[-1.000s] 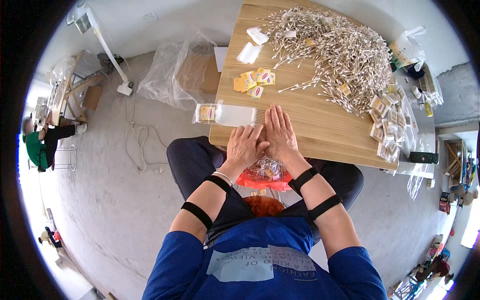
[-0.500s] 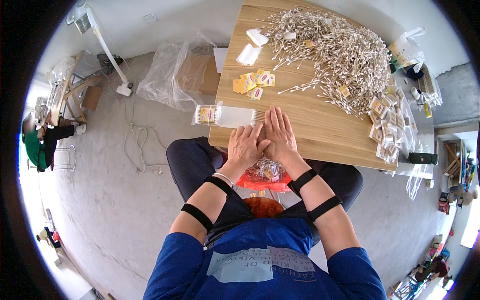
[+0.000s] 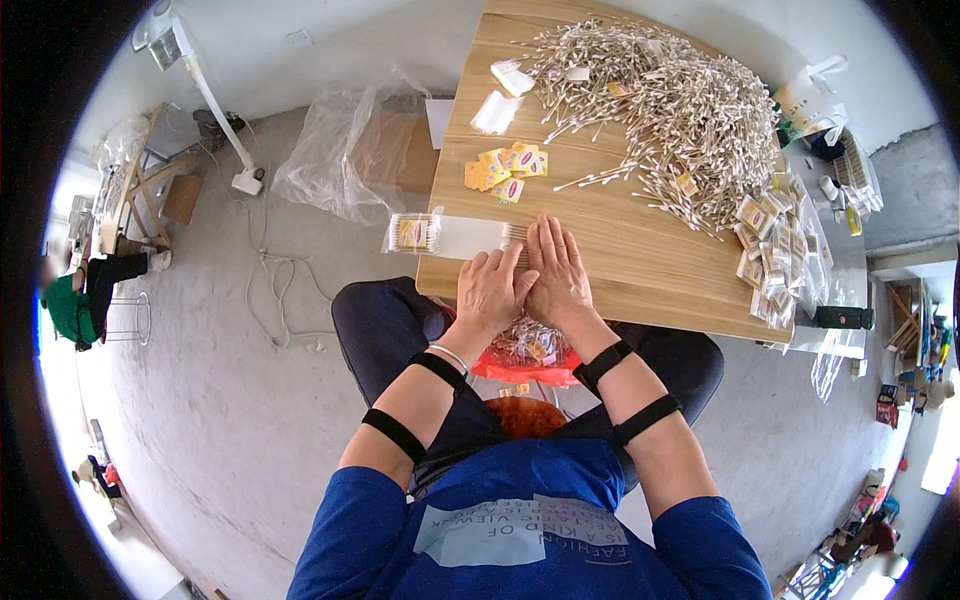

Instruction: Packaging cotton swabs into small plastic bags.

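Note:
My right hand [image 3: 558,272] lies on the table's near edge with its fingers stretched out side by side. My left hand [image 3: 490,288] rests close against it, fingers bent down onto the table and thumb reaching to the right hand. Beside the fingertips is a row of cotton swabs [image 3: 513,234], partly covered by my hands. A flat clear plastic sleeve [image 3: 470,237] runs left from this row. At its left end sits a block of swabs with a yellow card [image 3: 411,233] in clear film. What lies under my palms is hidden.
A big heap of loose cotton swabs [image 3: 660,95] covers the table's far right. Yellow cards [image 3: 508,168] and clear bags [image 3: 496,112] lie at the left. Filled packs [image 3: 770,245] are piled right. A red bag [image 3: 500,368] hangs below my hands. A co-worker [image 3: 70,300] sits far left.
My right hand has shifted very slightly toward me, and a little more of the swab row shows. Otherwise both hands stay in nearly the same place.

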Motion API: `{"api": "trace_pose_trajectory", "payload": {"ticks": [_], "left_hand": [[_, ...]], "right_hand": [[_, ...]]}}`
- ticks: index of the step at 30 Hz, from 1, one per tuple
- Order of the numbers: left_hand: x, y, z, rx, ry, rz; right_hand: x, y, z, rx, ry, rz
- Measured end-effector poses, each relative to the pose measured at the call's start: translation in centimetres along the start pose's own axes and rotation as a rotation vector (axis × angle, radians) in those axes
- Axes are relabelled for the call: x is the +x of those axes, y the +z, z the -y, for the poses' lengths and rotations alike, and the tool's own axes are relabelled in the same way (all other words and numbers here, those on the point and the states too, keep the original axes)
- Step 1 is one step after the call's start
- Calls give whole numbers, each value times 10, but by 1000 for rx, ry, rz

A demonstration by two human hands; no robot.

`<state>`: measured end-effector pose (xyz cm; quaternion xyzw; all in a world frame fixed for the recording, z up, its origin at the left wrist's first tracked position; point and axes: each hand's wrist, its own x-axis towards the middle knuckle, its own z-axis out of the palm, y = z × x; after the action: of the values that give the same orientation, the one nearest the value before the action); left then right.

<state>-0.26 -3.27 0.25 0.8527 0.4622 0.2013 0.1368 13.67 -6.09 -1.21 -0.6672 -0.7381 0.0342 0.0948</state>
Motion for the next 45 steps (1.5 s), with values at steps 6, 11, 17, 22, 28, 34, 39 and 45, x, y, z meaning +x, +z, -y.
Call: {"api": "trace_pose_trajectory", "payload": {"ticks": [6, 11, 17, 22, 28, 34, 39, 45], "left_hand": [[4, -1, -1, -23, -28, 6], [7, -1, 1, -6, -32, 35], [8, 0, 1, -6, -41, 59], [17, -14, 3, -65, -49, 156], [32, -27, 2, -53, -106, 379], [29, -22, 2, 3, -98, 366], [27, -19, 2, -90, -113, 311], [21, -16, 2, -78, -71, 244]], "right_hand": [[1, -6, 4, -54, 33, 92], [1, -4, 4, -44, 38, 82], [0, 0, 2, -38, 29, 43], [0, -6, 3, -51, 14, 52], [0, -12, 3, 35, -3, 0], [-1, -9, 2, 46, 0, 13], [-7, -8, 3, 60, -5, 6], [-9, -9, 6, 42, 5, 26]]}}
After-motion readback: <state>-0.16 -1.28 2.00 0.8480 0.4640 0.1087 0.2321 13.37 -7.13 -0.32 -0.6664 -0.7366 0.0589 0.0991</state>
